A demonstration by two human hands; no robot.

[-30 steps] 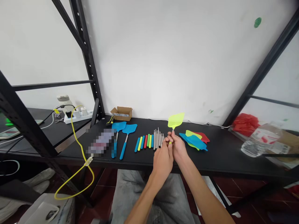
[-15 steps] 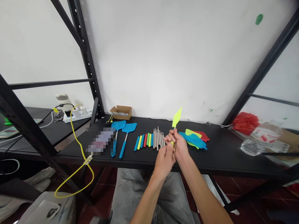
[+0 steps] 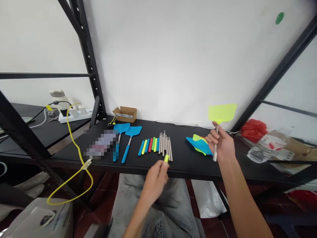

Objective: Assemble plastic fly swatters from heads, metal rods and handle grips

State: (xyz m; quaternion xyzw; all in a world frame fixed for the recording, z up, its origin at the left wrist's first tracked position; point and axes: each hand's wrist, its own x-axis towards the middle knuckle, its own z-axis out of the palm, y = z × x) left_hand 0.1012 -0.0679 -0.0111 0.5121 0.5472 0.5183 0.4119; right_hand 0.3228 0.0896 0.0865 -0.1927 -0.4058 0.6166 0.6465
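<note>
left hand (image 3: 155,180) is wrapped round a yellow handle (image 3: 166,158), just the top end poking out, so most of it's lost in the fist. right hand (image 3: 221,143) has a metal rod (image 3: 215,153) pinched between thumb and fingers, with a yellow head (image 3: 222,112) on its top end. handle and rod are well apart, handle at the front of the desk (image 3: 193,168), rod held up over the right side. fingers cover the middle of the rod, and the head's mesh is too washed out to make out. both forearms run off the bottom edge.

between the hands there's a pile of heads (image 3: 199,144), blue on top, yellow under it, only a sliver of red showing at the back. loose rods (image 3: 163,142) overlap too much to count, and the yellow handle blocks a bit of them. seven loose handles (image 3: 149,145) sit just beside those, then two blue swatters (image 3: 133,131). a pixelated patch (image 3: 102,143) eats part of the left one's handle, no clue what's under it.

containers: small cardboard box (image 3: 125,114) by the wall, open on top, front wall hides the bottom. clear bottle (image 3: 269,145) far right, can't tell how full. red bag (image 3: 254,129) next to it is crumpled, contents hidden. silver bag (image 3: 209,198) on the floor is partly cut off by the desk.
</note>
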